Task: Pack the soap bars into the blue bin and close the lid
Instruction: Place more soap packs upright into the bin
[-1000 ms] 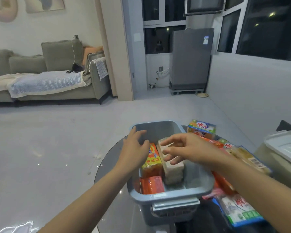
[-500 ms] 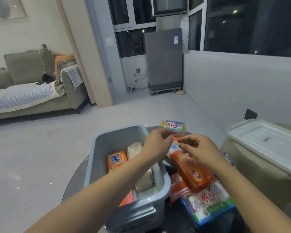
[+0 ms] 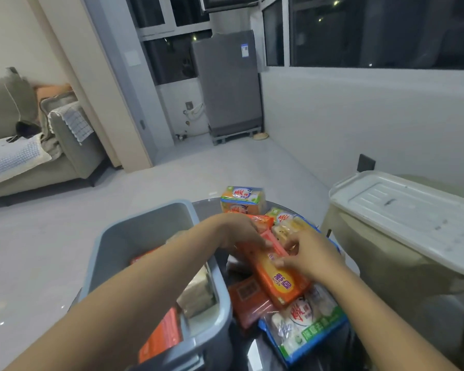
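Partly arm-hidden blue bin (image 3: 134, 236) contents

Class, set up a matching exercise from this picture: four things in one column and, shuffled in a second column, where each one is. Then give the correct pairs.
Things
1. long orange soap pack with a yellow oval label
2. pale unwrapped soap block
3. white plastic lid
4. blue-edged pack of white soap bars

Places
A. inside the grey-blue plastic bin
B. on top of the beige container at the right
C. under the fingers of the left hand and right hand
D. nearest the camera in the pile, beside the bin

Pairs: 1-C, 2-A, 3-B, 4-D
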The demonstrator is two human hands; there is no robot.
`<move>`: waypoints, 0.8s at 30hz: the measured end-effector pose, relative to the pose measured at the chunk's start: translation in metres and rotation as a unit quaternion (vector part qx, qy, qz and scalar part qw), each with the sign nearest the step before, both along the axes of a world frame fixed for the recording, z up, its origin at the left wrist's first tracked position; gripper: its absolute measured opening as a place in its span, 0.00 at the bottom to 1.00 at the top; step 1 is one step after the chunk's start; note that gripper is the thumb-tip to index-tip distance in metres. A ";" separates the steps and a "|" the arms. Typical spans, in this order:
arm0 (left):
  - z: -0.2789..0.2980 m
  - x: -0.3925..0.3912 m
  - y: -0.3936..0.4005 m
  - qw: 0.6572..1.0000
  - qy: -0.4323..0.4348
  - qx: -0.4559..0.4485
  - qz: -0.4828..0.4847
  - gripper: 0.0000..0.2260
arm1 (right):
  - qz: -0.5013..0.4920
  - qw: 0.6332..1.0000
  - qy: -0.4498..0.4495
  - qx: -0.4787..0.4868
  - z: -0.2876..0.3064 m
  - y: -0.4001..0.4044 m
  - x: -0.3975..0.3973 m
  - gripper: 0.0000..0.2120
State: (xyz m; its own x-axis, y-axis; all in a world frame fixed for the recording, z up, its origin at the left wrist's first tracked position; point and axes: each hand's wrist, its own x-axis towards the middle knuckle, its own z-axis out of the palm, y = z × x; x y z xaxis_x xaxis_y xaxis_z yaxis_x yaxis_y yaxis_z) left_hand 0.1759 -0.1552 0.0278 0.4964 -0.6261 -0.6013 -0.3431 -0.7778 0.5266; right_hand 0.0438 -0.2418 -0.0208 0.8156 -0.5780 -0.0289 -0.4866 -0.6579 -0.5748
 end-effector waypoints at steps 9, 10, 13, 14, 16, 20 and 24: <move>0.016 0.001 0.016 0.990 0.014 -0.142 0.015 0.12 | -0.016 0.978 -0.174 0.113 0.011 -0.001 -0.009 0.11; 0.021 0.001 0.023 0.984 0.014 -0.177 0.023 0.11 | -0.006 0.968 -0.206 0.144 0.014 0.000 -0.010 0.10; 0.037 0.009 0.044 0.966 -0.006 -0.254 0.053 0.14 | 0.048 0.928 -0.272 0.251 0.023 0.002 -0.009 0.02; 0.041 0.013 0.052 0.960 -0.015 -0.273 0.065 0.15 | 0.058 0.920 -0.276 0.271 0.024 0.003 -0.008 0.04; 0.049 0.022 0.069 0.943 -0.019 -0.317 0.101 0.15 | 0.067 0.921 -0.255 0.288 0.021 0.002 -0.005 0.10; 0.058 0.034 0.101 0.899 0.019 -0.387 0.201 0.11 | 0.169 0.975 -0.091 0.108 0.000 0.006 0.009 0.07; 0.059 0.041 0.133 0.910 0.104 -0.350 0.198 0.12 | 0.250 0.968 0.032 -0.018 -0.007 0.015 0.023 0.20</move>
